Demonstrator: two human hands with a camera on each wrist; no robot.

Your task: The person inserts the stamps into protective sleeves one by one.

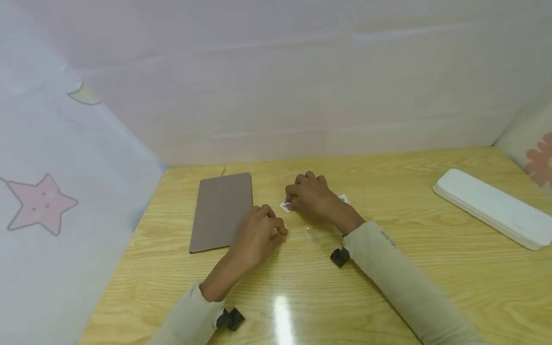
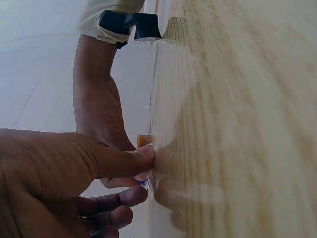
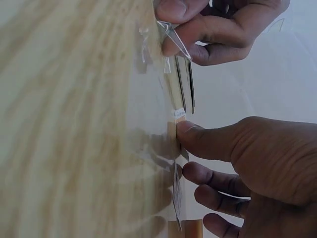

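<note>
Clear plastic sleeve (image 3: 173, 94) flat on wooden table (image 1: 388, 268), long axis left–right between both hands. Left hand (image 1: 258, 235) pinching the near-left corner; right hand (image 1: 312, 196) curled, pressing a small card (image 1: 285, 206) at far-right end. Sleeve plain only in wrist views. Brown pad (image 1: 222, 211) left, white case (image 1: 491, 208) far right.

2 hands mid-table, flat items to either side.
Table (image 1: 388, 297) backed by a wall; board (image 1: 222, 211) lies flat left of centre. Left hand (image 1: 258, 235) rests at the board's right edge. Right hand (image 1: 312, 196) sits just right and behind it, over a small card (image 1: 285, 206) on the tabletop. Long case (image 1: 491, 208) lies far right, well apart.
</note>
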